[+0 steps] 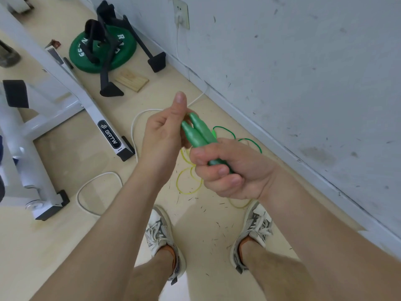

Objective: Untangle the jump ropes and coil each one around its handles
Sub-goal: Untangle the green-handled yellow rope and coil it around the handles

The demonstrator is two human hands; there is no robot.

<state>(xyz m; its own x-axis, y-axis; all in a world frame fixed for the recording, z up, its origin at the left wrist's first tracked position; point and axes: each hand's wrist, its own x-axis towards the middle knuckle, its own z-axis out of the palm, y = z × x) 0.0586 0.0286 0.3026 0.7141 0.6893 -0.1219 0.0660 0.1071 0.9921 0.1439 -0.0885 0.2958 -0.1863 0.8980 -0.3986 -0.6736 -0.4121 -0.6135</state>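
Observation:
Two green jump-rope handles (198, 132) lie side by side in my right hand (230, 170), which grips their lower halves; their tapered tips point up and left. My left hand (162, 137) is at those tips with its thumb raised and its fingers curled behind them. What the fingers hold is hidden. Thin green rope (249, 141) loops on the floor near the wall, behind my right hand. A yellow rope (184, 185) lies in loose loops on the floor under my hands, in front of my shoes.
A white cable (134, 127) runs from a wall socket and curls over the floor. A white machine frame (86, 101) stands at left. A green weight plate (121, 59), black stands and a wooden block (132, 81) sit farther back. The grey wall (303, 61) is close on the right.

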